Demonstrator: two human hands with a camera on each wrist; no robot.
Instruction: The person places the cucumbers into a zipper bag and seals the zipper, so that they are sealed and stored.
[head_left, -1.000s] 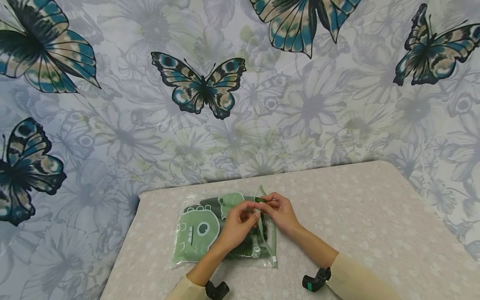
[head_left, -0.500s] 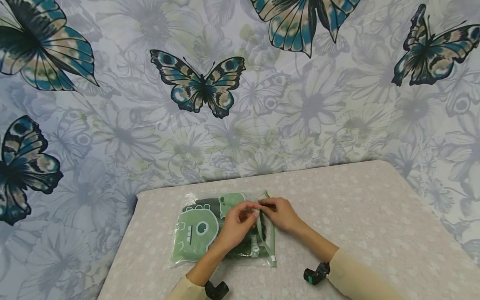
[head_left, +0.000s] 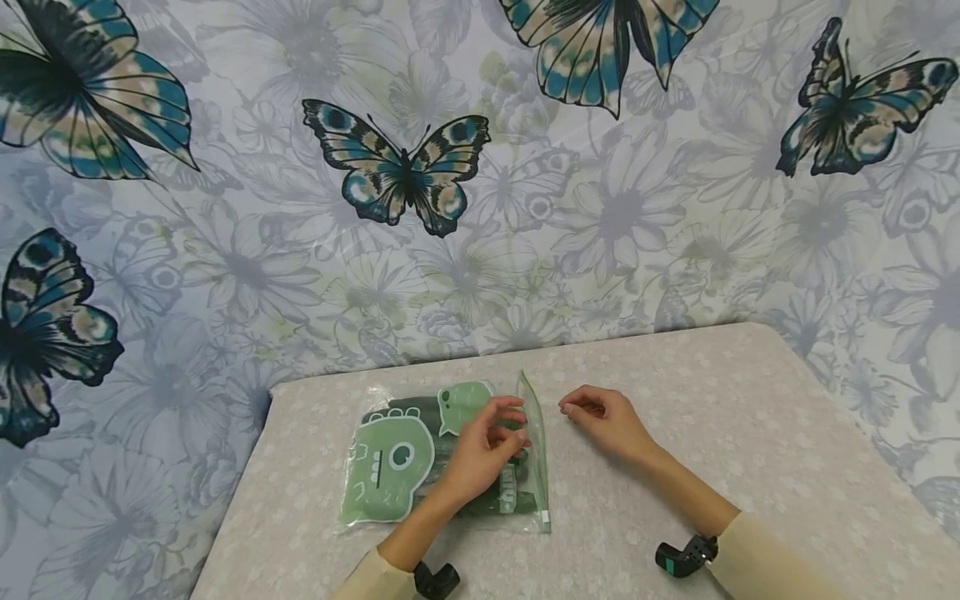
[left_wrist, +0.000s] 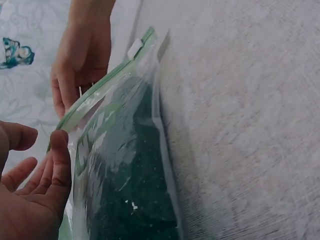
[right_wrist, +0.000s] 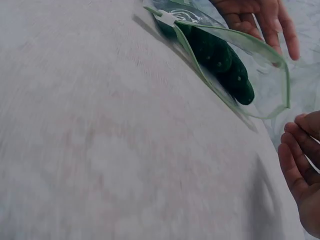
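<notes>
A clear zip bag (head_left: 397, 479) printed with light green cartoon monsters lies on the table, its green-edged mouth facing right. The mouth gapes in the right wrist view, where dark green, cucumber-like things (right_wrist: 220, 60) show inside. A white slider (head_left: 544, 517) sits at the mouth's near end. My left hand (head_left: 483, 454) is over the bag's right part, thumb and fingers apart; whether it touches the plastic I cannot tell. My right hand (head_left: 611, 421) hovers right of the mouth, apart from the bag, fingers loosely bent with nothing visible in them.
The table (head_left: 750, 467) has a pale patterned cover. Behind it hangs a floral backdrop with butterflies (head_left: 405, 171). A black wrist device (head_left: 686, 557) is worn at the right cuff, another (head_left: 437, 579) at the left.
My right hand has come off the bag's mouth edge and moved right. The left hand's fingers have spread from the edge they were pinching. The bag stays nearly in place.
</notes>
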